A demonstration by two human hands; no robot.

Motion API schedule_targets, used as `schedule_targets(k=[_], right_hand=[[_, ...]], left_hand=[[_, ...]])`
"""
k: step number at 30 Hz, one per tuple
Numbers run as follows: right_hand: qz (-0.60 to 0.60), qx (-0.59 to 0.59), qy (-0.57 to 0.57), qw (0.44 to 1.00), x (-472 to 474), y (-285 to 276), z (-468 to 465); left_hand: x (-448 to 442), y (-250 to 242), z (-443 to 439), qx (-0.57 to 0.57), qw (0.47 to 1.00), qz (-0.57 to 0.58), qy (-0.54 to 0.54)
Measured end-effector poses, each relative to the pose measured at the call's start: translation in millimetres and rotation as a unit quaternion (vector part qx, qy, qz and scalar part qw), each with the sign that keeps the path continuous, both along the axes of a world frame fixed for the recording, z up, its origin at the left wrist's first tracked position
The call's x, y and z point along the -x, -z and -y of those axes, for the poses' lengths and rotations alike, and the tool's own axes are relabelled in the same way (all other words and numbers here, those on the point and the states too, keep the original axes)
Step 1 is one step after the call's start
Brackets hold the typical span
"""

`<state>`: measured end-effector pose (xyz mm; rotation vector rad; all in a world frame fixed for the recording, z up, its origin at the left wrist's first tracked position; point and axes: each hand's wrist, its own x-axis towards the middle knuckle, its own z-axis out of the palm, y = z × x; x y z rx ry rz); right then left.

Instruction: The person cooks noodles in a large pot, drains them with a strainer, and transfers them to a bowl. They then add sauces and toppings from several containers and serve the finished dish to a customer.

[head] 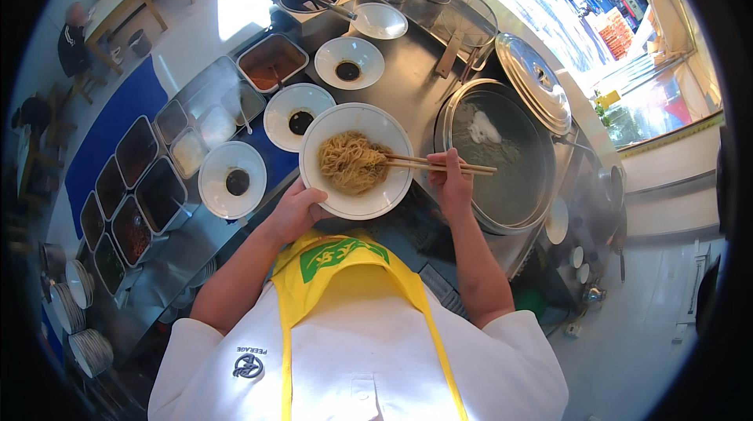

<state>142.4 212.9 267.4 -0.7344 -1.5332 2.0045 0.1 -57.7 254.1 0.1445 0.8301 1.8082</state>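
Note:
My left hand [299,209] grips the lower left rim of a wide white bowl [391,129], thumb over the edge. In the bowl lies a heap of brown, sauce-coated noodles [352,163]. A pair of wooden chopsticks [423,164] is held in my right hand [453,182], their tips in the noodles at the heap's right side. Beside the bowl on the left are two white bowls with dark sauce in the bottom, an upper bowl [276,109] and a lower bowl [232,209]. Another sauce bowl [335,53] stands farther back.
To the right, a large round pot [500,185] holds cloudy water with white foam; its metal lid [538,82] leans behind it. A wire skimmer [467,18] and strainer baskets [426,0] lie at the back. Ingredient containers [167,194] line the left. A seated person [75,44] is far off.

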Motion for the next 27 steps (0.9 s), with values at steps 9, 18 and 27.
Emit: schedule_targets(k=[9,18,27], right_hand=[[-0.073,0.31,0.103,0.942,10.3,31.5,4.0],[0.008,-0.127,-0.167,0.978,9.5,-108.3,4.1],[-0.021,-0.035,-0.071,0.997,8.8,0.8,-24.1]], left_hand=[[6.1,14.4,3.0,0.022,0.999,0.032,0.011],[2.8,23.5,2.6,0.02,0.999,0.043,0.017],[8.5,4.6,4.3,-0.012,0.999,0.036,0.02]])
